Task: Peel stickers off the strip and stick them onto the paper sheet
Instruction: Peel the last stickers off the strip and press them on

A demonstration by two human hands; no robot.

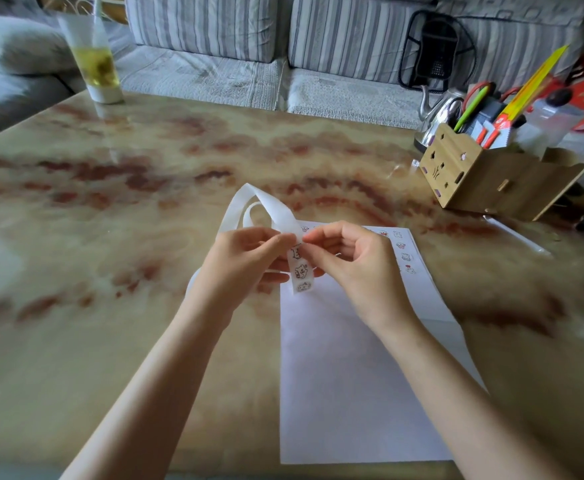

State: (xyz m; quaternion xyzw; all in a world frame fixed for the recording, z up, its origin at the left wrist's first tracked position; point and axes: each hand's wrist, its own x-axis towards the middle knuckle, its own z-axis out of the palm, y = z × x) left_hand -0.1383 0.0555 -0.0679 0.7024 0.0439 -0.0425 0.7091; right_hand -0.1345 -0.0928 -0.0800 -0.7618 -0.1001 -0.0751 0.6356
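White backing strip (pixel 300 268) hangs above the paper sheet's (pixel 352 375) far left corner, pinched by the left hand (pixel 245 258) while the right hand's (pixel 346 258) fingertips nip a sticker, which could tear if yanked.

white strip (pixel 266 216) – cartoon stickers (pixel 301 271); white sheet (pixel 352 393); beige table (pixel 145 188) – reddish marbling.

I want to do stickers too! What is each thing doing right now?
Sticker strip: held up, looped, some stickers left.
Left hand: pinching the strip.
Right hand: picking at a sticker.
Paper sheet: flat, stickers along its top and right edge.
Glass: upright, partly full.
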